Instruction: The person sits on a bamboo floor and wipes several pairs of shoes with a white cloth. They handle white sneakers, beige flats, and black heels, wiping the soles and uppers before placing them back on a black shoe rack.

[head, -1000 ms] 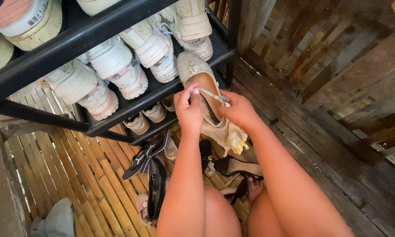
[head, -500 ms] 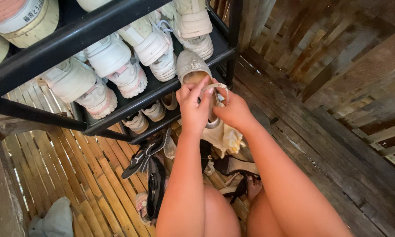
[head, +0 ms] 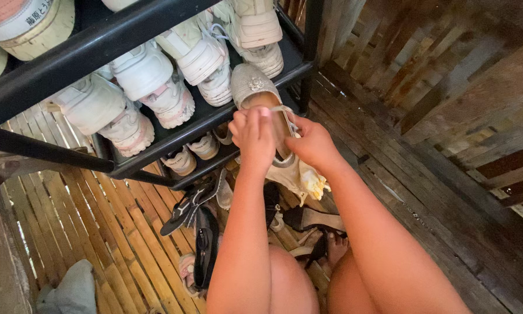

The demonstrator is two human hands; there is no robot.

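Centre of frame, slightly above middle: both hands met on a beige flat slip-on shoe with a small ornament on its toe (head: 254,87). The shoe lay on the edge of the lower shelf of a black metal shoe rack (head: 157,152), toe toward the top of the frame, heel toward the person. Its long axis ran from upper left to lower right, roughly in line with the forearms.

The left hand (head: 253,135) covered the shoe's opening, fingers curled shut on the near rim. The right hand (head: 311,143) sat at the heel side, thumb and forefinger pinched on the thin pale heel strap (head: 283,111). The left hand was the nearer to the toe, the right to the heel. A crumpled cream cloth (head: 307,179) hung just below the right hand, touching the heel.

Upper left: white chunky sneakers (head: 151,81) stood in a row on the rack, toes outward. Far upper left: a pale round sole bearing a white band with dark printed characters (head: 24,22).

Lower centre, on the bamboo-slat floor (head: 98,232): black sandals (head: 193,208).
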